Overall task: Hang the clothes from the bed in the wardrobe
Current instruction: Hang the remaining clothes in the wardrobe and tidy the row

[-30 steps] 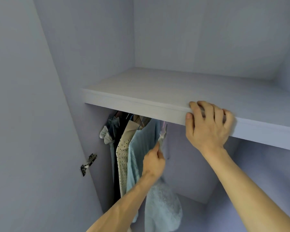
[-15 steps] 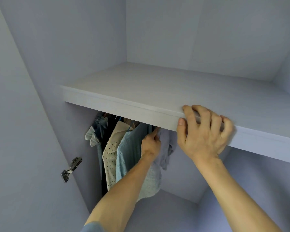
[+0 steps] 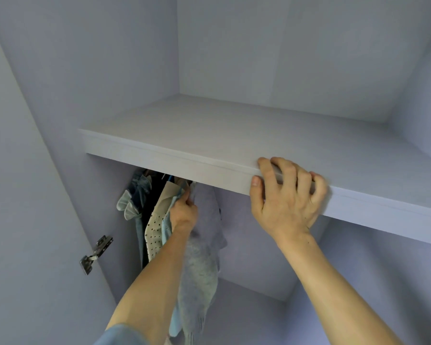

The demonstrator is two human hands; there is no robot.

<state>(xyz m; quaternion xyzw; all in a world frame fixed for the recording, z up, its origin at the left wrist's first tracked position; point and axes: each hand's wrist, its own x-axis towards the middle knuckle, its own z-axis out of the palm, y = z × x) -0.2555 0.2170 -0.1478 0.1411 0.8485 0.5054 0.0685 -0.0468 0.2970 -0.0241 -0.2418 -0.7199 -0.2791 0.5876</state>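
I look into a pale lilac wardrobe. My left hand (image 3: 184,212) reaches up under the shelf (image 3: 209,135) and is closed on the top of a grey-lilac garment (image 3: 202,265), which hangs down past my forearm. The rail and the hanger's hook are hidden behind the shelf's front edge. Left of it hang a light blue top (image 3: 166,226), a cream dotted garment (image 3: 154,232), a dark garment and a denim piece with pale frills (image 3: 132,202). My right hand (image 3: 286,197) grips the shelf's front edge, fingers curled over the top.
A metal door hinge (image 3: 95,252) sticks out from the left side panel. The wardrobe's floor panel (image 3: 246,302) shows below the clothes. To the right of the hanging garments the compartment under the shelf holds nothing visible.
My left hand rose from lower down to just beneath the shelf, lifting the grey-lilac garment with it. My right hand stayed on the shelf edge. The view shifted slightly.
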